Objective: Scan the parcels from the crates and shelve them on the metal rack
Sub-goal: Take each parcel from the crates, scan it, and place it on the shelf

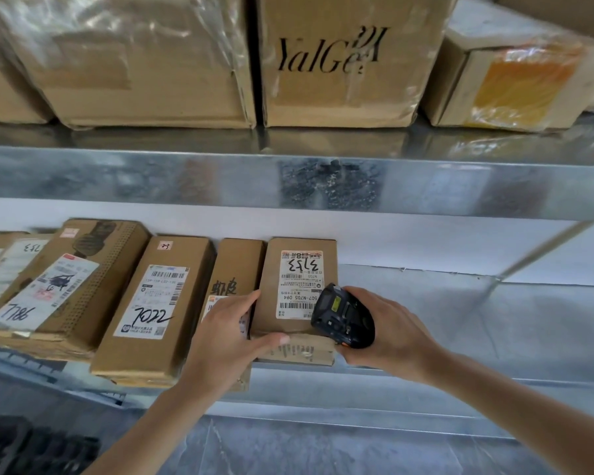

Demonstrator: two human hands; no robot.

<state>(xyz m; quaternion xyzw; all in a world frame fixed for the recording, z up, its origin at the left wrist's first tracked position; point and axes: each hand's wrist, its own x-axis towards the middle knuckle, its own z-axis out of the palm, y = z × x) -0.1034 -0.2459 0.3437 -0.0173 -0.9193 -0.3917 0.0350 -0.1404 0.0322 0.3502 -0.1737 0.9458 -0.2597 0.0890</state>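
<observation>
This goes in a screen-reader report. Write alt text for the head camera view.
A person's left hand holds a labelled cardboard parcel on a metal rack shelf while the right hand grips a black scanner against its label. More parcels lie to its left.

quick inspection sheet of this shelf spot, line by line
surface: metal rack shelf, bare to the right of the parcels.
job's things: parcel marked 3153 lies flat at the shelf's front edge; black scanner over its label.
clutter: parcels 7022 and 7786 lie flat to the left; large cartons on the upper shelf.
hands: left hand grips the 3153 parcel's left corner; right hand holds the scanner.
cables: nothing seen.
surroundings: dark crate at lower left, blurred.
</observation>
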